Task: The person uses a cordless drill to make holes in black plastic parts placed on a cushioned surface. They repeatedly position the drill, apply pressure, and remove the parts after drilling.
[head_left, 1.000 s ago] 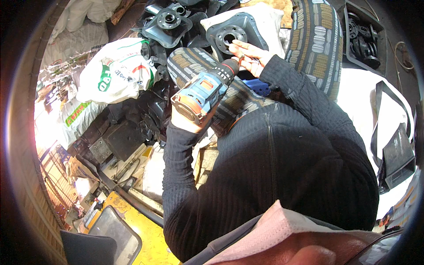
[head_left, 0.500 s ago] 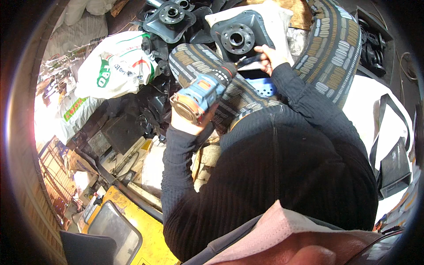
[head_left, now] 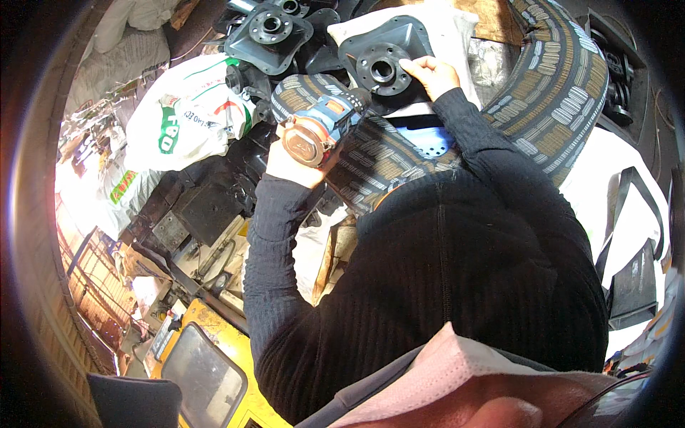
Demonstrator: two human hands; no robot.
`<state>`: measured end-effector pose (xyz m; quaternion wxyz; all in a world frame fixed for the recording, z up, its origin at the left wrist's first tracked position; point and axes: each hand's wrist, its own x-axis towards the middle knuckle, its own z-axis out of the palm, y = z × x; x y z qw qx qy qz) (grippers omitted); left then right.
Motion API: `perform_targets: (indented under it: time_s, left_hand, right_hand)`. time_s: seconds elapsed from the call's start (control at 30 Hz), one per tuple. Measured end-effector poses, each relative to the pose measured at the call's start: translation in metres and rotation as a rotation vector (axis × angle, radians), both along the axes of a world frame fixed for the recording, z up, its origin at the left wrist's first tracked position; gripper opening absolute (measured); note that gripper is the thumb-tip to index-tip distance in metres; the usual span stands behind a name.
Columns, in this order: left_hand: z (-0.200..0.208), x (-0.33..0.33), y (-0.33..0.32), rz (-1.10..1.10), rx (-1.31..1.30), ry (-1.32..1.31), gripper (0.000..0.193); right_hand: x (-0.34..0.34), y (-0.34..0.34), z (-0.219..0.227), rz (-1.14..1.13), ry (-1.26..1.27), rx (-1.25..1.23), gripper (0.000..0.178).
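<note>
My left hand point(head_left: 289, 162) is closed round the grip of a blue cordless drill point(head_left: 319, 130). The drill's dark chuck points up and right, towards a black metal plate with a round hub flange point(head_left: 369, 65). This part lies on a white sack point(head_left: 454, 34), with holes ringing its centre bore. At the flange's right edge is my right hand point(head_left: 437, 77), thumb and fingers pinched at one of the holes. Whatever is between those fingertips is too small to make out. Just below sits a blue piece with small holes point(head_left: 430, 141), partly covered by my right sleeve.
A patterned padded ring point(head_left: 553, 93) curves round in front of me. Similar black flanged parts point(head_left: 270, 34) are heaped at the far left, beside a white and green plastic bag point(head_left: 189, 118). Lower left stands a yellow machine panel point(head_left: 250, 357). A bin of black parts point(head_left: 619, 78) is far right.
My right hand has moved up from beside the drill's tip, where a dark piece showed, to the flange. The drill has drawn back slightly to the left, and its tip has turned.
</note>
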<state>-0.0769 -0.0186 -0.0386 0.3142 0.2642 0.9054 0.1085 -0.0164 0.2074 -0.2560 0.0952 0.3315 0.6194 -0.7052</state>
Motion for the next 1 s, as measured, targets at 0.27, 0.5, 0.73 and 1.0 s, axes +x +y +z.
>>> perform_targets:
  time_s: [0.27, 0.5, 0.73, 1.0]
  left_hand:
    - [0.015, -0.019, 0.029, 0.167, -0.232, -0.314, 0.053]
    - [0.007, -0.015, 0.044, -0.019, -0.104, -0.23, 0.052]
    - [-0.009, -0.013, 0.039, -0.051, -0.101, -0.182, 0.04]
    - [0.002, 0.002, 0.024, 0.057, -0.166, 0.035, 0.05]
  right_hand:
    - [0.001, -0.001, -0.002, 0.003, -0.032, -0.115, 0.035]
    - [0.002, -0.006, 0.002, -0.034, -0.006, -0.181, 0.032]
    - [0.006, -0.004, -0.003, -0.016, 0.014, -0.264, 0.03]
    - [0.003, 0.029, 0.028, -0.005, -0.168, -0.224, 0.035]
